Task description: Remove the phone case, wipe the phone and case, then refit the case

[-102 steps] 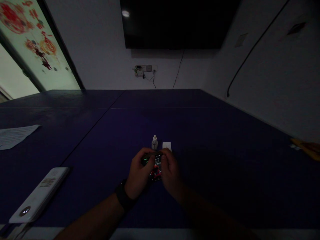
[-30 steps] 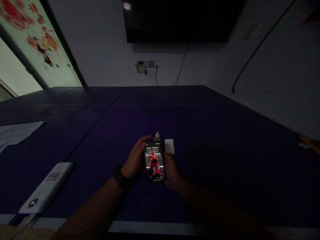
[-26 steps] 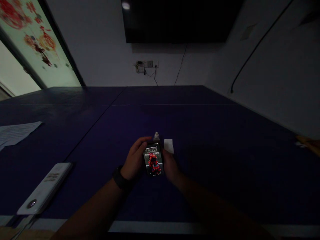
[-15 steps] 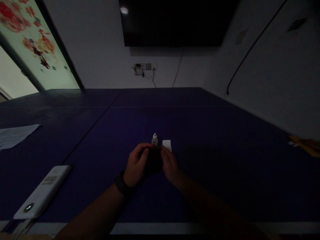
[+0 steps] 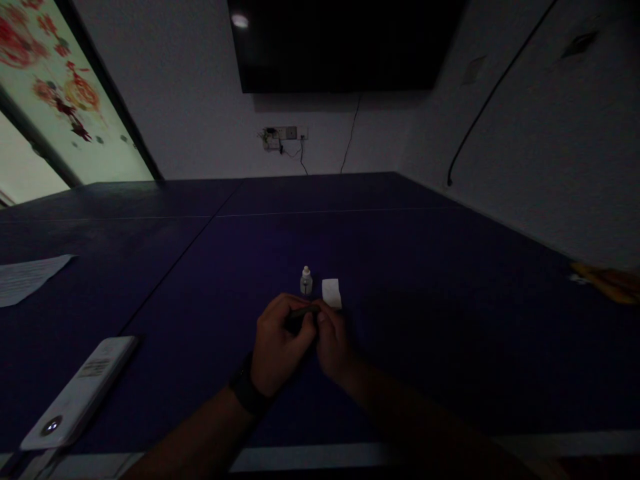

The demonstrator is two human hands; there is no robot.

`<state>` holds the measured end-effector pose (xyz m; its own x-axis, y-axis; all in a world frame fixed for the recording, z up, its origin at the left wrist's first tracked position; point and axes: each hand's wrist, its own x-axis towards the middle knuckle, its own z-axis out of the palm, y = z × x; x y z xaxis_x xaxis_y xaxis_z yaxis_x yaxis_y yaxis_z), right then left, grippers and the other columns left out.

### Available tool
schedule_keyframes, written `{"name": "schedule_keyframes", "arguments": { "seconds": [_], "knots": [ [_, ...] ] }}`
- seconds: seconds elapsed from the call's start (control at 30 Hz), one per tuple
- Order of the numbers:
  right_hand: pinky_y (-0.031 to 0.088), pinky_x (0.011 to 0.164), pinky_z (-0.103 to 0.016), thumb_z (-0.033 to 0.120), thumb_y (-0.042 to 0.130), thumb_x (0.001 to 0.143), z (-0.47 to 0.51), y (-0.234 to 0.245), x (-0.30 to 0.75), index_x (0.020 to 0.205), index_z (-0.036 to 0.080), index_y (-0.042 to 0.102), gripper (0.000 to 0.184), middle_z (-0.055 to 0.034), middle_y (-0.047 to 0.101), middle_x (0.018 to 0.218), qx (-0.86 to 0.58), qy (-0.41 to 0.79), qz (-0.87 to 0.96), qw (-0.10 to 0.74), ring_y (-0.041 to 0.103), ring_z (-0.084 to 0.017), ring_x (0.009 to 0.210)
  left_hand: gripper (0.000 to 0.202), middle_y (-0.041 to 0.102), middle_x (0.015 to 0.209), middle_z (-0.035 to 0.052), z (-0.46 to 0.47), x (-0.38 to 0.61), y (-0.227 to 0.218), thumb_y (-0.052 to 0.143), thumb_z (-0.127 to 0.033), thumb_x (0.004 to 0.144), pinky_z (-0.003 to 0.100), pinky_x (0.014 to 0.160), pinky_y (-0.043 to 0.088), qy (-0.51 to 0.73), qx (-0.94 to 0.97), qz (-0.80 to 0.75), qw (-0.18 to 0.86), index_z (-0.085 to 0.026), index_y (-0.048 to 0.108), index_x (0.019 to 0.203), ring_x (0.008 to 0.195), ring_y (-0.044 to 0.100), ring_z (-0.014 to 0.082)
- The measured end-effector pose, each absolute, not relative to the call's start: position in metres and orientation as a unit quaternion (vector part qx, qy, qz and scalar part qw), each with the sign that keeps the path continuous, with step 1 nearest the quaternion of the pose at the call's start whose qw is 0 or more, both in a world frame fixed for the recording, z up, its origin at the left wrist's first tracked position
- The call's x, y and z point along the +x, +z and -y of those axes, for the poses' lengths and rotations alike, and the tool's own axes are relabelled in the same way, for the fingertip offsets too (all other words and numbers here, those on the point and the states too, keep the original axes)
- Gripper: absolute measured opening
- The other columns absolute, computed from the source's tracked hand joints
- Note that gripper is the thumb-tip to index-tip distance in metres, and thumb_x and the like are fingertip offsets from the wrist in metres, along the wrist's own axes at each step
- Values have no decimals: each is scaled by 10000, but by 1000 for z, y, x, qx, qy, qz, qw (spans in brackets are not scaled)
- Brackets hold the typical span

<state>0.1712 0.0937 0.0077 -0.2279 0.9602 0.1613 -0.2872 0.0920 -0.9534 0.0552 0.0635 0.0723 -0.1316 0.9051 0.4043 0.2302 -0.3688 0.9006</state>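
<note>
Phone point(image 5: 303, 312) has turned since the lit-screen frames: its face no longer shows, only a dark edge between the hands. Long axis lies roughly crosswise, right end slightly higher. Which way the screen faces: cannot tell.

Grip closed. Left hand point(image 5: 279, 348), black wristband point(image 5: 246, 385) at its wrist, curls over the phone from one side; right hand point(image 5: 334, 341) presses in from the other. Hands nearly meet at the middle. Exact contact points too dark to make out.

Just beyond the grip: small dropper bottle point(image 5: 306, 281), upright, pale cap. To its right, just apart, a white paper square point(image 5: 331, 294) lies flat, close above the right hand.

Left of the grip, well apart: white battery pack point(image 5: 80, 393), slanted, small light glowing at its near end. Farther left, a sheet of printed paper point(image 5: 30, 280) on the tabletop. Far right, at the table's edge, a yellowish item point(image 5: 603, 281), hard to identify.

Surface: dark blue table point(image 5: 400, 247), a seam running from left of the grip toward the far wall.

Room beyond the grip: wall socket panel point(image 5: 283, 133) with cables hanging from it, black wall-mounted screen point(image 5: 340, 47) above. Black cable point(image 5: 493, 100) along the right wall. Window with red floral decoration point(image 5: 60, 87) at far left.
</note>
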Motion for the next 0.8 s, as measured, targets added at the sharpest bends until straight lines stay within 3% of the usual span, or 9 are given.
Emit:
{"name": "schedule_keyframes", "arguments": {
  "seconds": [0.13, 0.33, 0.57, 0.67, 0.8],
  "knots": [
    [427, 735, -356, 364, 481, 911, -88, 14, 171, 760, 252, 625, 237, -25, 594, 745, -335, 484, 573, 571, 521, -222, 736, 65, 702, 795, 60, -59, 56, 73, 741, -182, 742, 339, 806, 438, 591, 570, -482, 305, -230, 741, 698, 781, 597, 226],
    [436, 726, -359, 450, 445, 933, -86, 15, 171, 733, 249, 610, 328, -24, 580, 712, -315, 508, 571, 563, 515, -219, 710, 98, 687, 783, 57, -55, 55, 69, 741, -219, 760, 334, 772, 431, 586, 574, -482, 308, -229, 710, 668, 752, 582, 217],
    [443, 771, -351, 530, 445, 947, -93, 8, 176, 858, 245, 654, 364, -33, 620, 805, -306, 561, 555, 532, 541, -221, 793, 180, 643, 836, 46, -61, 47, 72, 669, -312, 854, 311, 766, 422, 552, 594, -467, 353, -210, 645, 707, 799, 574, 199],
    [430, 789, -336, 535, 458, 945, -95, 12, 178, 929, 253, 654, 344, -24, 620, 870, -282, 553, 561, 547, 545, -210, 832, 160, 631, 911, 46, -62, 43, 71, 654, -333, 876, 312, 812, 418, 543, 596, -465, 365, -212, 633, 775, 868, 568, 201],
    [407, 707, -296, 500, 530, 935, -98, 19, 182, 963, 263, 640, 263, 3, 597, 844, -310, 559, 552, 535, 529, -177, 772, 161, 616, 997, 35, -61, 37, 58, 632, -358, 903, 301, 826, 424, 579, 550, -442, 408, -244, 614, 1015, 917, 556, 196]
  ]
}}
